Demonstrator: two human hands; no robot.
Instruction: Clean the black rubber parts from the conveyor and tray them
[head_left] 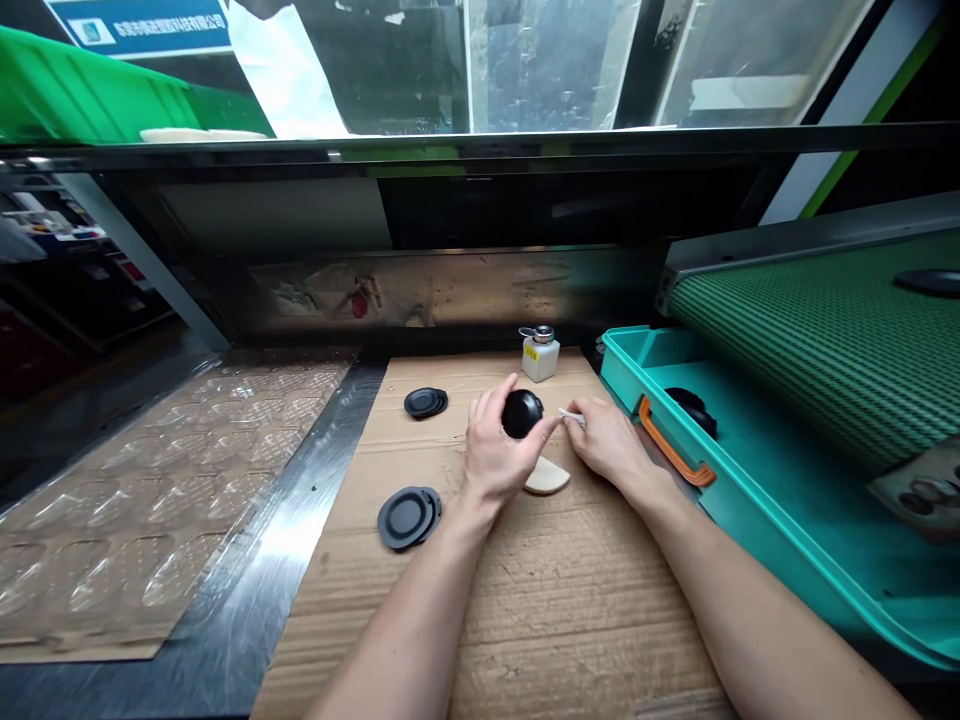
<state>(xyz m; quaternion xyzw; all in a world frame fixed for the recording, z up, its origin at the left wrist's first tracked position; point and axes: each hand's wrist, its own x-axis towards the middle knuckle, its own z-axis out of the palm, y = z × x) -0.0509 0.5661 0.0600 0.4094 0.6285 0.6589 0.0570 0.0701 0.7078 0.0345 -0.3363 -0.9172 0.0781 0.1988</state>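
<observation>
Over cardboard (570, 600), the left grip (496, 450) clasps a glossy black disc (522, 413), the right grip (606, 438) a white stick (568, 414).

Head view: from the wearer's head; faces forward and down; wide
Hands (498, 450): near, mid-frame; forearms (427, 620) enter from the bottom edge
Counter (296, 535): seen obliquely from above
Conveyor belt (832, 330): cut by the right edge

Conveyor belt (817, 320) at three o'clock, green crate (82, 90) at ten.
Clear moulded plastic (165, 475) lies at eight (its surface catching light), white paper (289, 80) at eleven.
</observation>
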